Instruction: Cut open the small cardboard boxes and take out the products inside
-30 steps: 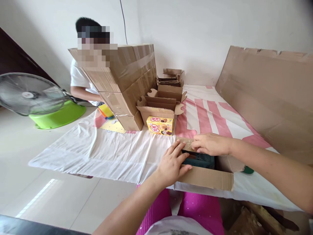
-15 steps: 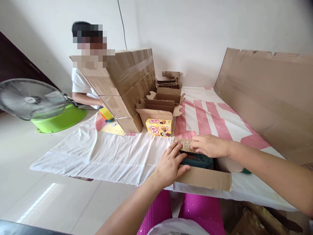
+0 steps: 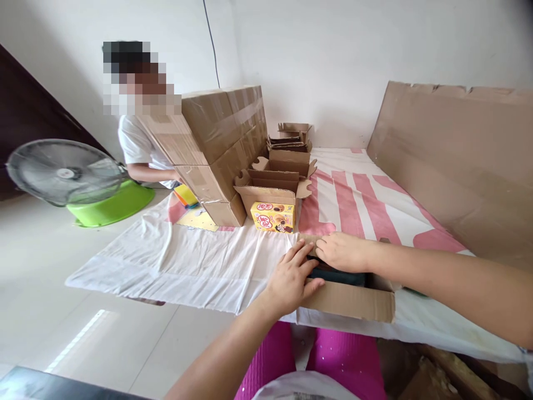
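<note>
My left hand (image 3: 292,279) lies with its fingers spread over the left end of an open cardboard box (image 3: 353,303) at the table's front edge. It presses on the box without gripping it. A dark teal packet (image 3: 339,276) is inside the box, partly covered by my hands. My right hand (image 3: 341,251) is closed at the box's far flap, fingers curled down; whatever is between the fingertips is hidden. Just beyond my left hand stands a yellow snack box (image 3: 272,217).
Several open cardboard boxes (image 3: 270,194) line up behind the snack box, beside a stack of taped cartons (image 3: 214,155). A large cardboard sheet (image 3: 458,166) leans at the right. Left are a person in a white shirt (image 3: 135,141), a fan (image 3: 64,172) and a green basin (image 3: 112,205).
My right hand has moved left along the far flap, covering crinkled clear plastic seen there earlier. My left hand stays put. The other person's head has shifted left.
</note>
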The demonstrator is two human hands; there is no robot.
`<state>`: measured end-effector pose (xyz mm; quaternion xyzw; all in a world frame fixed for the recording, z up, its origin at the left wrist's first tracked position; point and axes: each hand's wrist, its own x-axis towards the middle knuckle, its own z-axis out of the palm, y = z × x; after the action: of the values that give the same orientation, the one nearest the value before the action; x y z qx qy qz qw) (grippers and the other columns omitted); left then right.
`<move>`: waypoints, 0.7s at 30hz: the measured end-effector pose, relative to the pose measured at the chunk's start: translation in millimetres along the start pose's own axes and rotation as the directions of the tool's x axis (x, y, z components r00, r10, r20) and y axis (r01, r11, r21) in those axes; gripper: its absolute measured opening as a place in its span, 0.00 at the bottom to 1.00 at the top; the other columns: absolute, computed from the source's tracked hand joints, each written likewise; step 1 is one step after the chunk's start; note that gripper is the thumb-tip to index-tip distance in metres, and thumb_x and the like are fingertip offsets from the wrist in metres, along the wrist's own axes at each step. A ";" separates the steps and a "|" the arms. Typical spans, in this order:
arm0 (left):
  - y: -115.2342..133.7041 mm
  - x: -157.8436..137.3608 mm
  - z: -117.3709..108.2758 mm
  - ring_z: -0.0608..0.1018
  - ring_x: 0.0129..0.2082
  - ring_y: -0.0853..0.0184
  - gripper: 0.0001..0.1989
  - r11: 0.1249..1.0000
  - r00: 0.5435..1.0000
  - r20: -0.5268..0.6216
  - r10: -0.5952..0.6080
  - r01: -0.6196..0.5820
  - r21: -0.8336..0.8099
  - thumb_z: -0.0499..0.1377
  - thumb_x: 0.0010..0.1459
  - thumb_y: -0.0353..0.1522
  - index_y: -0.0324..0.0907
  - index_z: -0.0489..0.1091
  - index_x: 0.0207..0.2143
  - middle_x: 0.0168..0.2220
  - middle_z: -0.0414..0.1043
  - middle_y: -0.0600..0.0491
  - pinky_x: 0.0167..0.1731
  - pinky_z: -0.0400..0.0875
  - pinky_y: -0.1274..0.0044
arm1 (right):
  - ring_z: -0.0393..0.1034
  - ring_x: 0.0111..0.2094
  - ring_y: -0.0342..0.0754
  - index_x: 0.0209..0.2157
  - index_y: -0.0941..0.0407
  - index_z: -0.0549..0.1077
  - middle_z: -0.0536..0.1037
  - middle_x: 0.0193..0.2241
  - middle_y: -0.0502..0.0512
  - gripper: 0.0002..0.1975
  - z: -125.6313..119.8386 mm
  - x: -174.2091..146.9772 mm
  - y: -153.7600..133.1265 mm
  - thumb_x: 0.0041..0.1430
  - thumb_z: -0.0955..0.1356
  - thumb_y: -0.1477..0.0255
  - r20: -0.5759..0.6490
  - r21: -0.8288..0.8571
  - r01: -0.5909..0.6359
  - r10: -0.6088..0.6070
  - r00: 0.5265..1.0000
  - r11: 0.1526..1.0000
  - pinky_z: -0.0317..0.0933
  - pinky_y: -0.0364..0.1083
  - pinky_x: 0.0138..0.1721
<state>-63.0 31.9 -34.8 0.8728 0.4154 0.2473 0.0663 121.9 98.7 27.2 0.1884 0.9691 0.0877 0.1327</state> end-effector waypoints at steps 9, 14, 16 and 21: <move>-1.3 -4.5 -3.8 0.59 0.66 0.48 0.24 0.999 1.000 -0.016 -0.019 0.020 0.032 0.55 0.63 0.46 0.37 0.71 0.52 0.62 0.63 0.40 0.62 0.62 0.55 | 0.71 0.37 0.50 0.40 0.59 0.73 0.75 0.37 0.59 0.08 -0.5 -36.6 22.9 0.63 0.63 0.75 -0.077 0.189 -0.196 0.214 0.974 0.962 0.62 0.47 0.38; 1.3 -2.9 -0.9 0.58 0.67 0.48 0.27 1.000 1.000 0.000 -0.022 0.022 0.022 0.56 0.62 0.46 0.38 0.68 0.56 0.64 0.62 0.43 0.63 0.61 0.55 | 0.69 0.40 0.49 0.42 0.53 0.73 0.72 0.38 0.53 0.09 1.1 -30.7 18.7 0.58 0.70 0.71 -0.099 0.368 -0.120 0.167 0.981 0.922 0.61 0.46 0.38; 2.2 -2.4 0.3 0.57 0.67 0.49 0.28 0.999 1.000 0.008 -0.026 0.026 0.028 0.55 0.62 0.47 0.39 0.65 0.59 0.65 0.60 0.43 0.62 0.61 0.55 | 0.69 0.38 0.48 0.36 0.54 0.73 0.72 0.35 0.52 0.05 0.9 -24.3 17.5 0.56 0.71 0.72 -0.075 0.382 -0.113 0.152 0.985 0.917 0.60 0.45 0.37; 2.7 -2.1 -0.1 0.57 0.67 0.47 0.29 0.998 0.999 0.039 -0.030 0.027 0.059 0.54 0.63 0.47 0.39 0.64 0.60 0.65 0.60 0.44 0.61 0.63 0.55 | 0.68 0.37 0.48 0.30 0.56 0.73 0.72 0.33 0.52 0.03 3.0 -25.4 21.8 0.58 0.70 0.73 -0.073 0.398 -0.089 0.128 0.989 0.913 0.59 0.45 0.37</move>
<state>-62.3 28.6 -34.7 0.8731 0.4335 0.2169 0.0526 152.9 109.1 34.9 0.2601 0.9603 -0.0927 0.0396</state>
